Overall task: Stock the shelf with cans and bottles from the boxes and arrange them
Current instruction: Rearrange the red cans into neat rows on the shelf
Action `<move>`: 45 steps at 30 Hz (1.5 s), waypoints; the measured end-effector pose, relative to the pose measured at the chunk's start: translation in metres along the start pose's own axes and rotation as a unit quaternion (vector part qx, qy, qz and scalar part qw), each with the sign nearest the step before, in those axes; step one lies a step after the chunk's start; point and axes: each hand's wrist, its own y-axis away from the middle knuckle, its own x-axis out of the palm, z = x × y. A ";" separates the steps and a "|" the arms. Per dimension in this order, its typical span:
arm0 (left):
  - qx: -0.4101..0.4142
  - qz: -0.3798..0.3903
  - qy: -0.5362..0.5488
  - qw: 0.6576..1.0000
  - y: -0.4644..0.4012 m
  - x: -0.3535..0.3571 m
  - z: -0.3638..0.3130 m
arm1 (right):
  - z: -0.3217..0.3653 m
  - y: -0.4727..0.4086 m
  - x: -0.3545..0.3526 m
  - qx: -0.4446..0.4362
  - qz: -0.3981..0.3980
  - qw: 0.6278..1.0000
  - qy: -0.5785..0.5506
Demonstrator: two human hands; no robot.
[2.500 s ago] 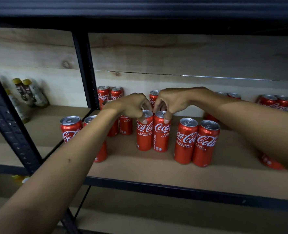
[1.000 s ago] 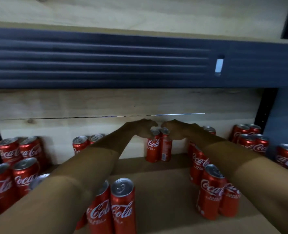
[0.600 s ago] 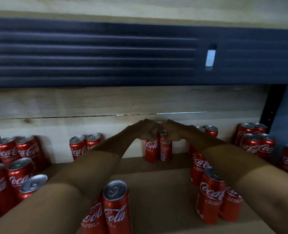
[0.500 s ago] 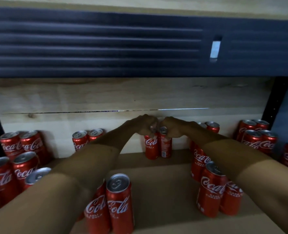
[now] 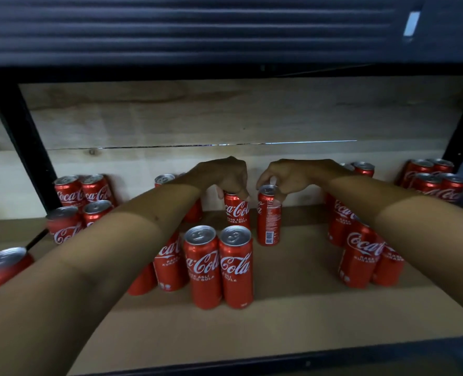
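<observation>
- Two hands reach deep into a wooden shelf [image 5: 292,316], each gripping the top of one slim red cola can.
- Left hand [image 5: 225,176]: fingers curled down around the rim of the left can [image 5: 237,213], which stands upright with its logo facing out.
- Right hand [image 5: 284,175]: fingertips pinch the rim of the right can [image 5: 269,221], upright, its barcode side facing the viewer. The silver lid shows just beneath the fingers.
- Both held cans sit mid-shelf, close but with a narrow gap between them, behind a touching front pair of cans [image 5: 219,267].
- More red cans stand in pairs along the back wall and at both sides.
- Likely step: setting this pair in place and lining it up with the others.
- To do it well, keep each can vertical, slide the two together until their sides touch, and perhaps turn the right can so its logo faces forward.
- Let go by lifting the fingers straight up, so neither tall, narrow can tips.
</observation>
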 end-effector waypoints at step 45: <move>0.079 0.019 0.055 0.995 0.023 0.014 0.037 | 0.045 0.018 0.023 0.067 -0.071 0.995 -0.032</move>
